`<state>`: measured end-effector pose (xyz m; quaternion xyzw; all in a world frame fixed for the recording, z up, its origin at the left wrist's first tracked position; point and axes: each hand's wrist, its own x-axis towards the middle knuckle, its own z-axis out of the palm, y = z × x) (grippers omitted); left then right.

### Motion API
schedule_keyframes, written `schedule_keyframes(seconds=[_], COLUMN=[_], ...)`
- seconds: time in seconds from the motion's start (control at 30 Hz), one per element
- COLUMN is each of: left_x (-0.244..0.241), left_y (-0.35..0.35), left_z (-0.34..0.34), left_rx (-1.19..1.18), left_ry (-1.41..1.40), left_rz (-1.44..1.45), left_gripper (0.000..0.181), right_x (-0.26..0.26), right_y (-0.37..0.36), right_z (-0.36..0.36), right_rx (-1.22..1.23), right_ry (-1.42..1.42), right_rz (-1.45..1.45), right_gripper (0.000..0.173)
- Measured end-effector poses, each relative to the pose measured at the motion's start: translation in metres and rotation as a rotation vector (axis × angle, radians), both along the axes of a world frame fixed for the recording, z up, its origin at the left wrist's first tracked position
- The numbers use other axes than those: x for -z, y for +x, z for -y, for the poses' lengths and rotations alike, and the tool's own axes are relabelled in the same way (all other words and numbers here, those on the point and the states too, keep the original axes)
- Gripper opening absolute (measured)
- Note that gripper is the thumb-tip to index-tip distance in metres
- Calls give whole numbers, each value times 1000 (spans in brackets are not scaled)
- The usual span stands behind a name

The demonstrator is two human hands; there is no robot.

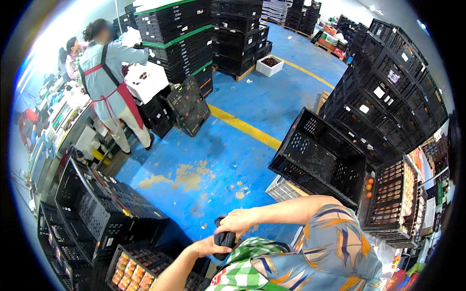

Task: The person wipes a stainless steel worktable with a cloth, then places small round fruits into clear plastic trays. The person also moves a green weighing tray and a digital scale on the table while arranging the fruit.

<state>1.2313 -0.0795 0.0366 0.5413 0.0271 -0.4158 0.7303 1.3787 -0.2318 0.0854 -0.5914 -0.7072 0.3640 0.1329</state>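
Note:
Both of my hands meet in front of my green-and-white checked apron [244,271], low in the view. A bunched dark cloth item [225,238], perhaps a glove, is between them. My left hand [209,246] grips its lower part, with the thumb along its edge. Over its upper part lies my right hand [236,222], fingers curled around the dark fabric. Part of the item is hidden behind the fingers. Below and to the left of my hands is a black crate with packed round fruit [129,272].
An empty black crate [320,156] leans at the right beside tall crate stacks [386,91]. More crates [105,211] stand at the left. A co-worker in a red apron [109,80] stands at a white box [147,82]. A white box of dark produce [269,65] rests on the blue floor.

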Motion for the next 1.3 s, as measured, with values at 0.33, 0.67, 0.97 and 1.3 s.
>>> schedule_keyframes(seconds=[0.33, 0.67, 0.97, 1.3], left_x=[-77, -27, -83, -151], left_y=[201, 449, 670, 969], left_z=[-42, 17, 88, 179], left_rx=[222, -608, -541, 469], left_ry=[537, 53, -333, -1015], left_rz=[359, 330, 65, -630], left_gripper=[40, 54, 43, 28], right_x=[-14, -3, -32, -75], right_y=[113, 327, 550, 864], right_z=[18, -52, 44, 214], right_rx=[933, 1835, 1723, 571], right_ry=[124, 926, 225, 1184], right_rz=[-690, -1219, 497, -970], right_gripper=[34, 19, 53, 110])
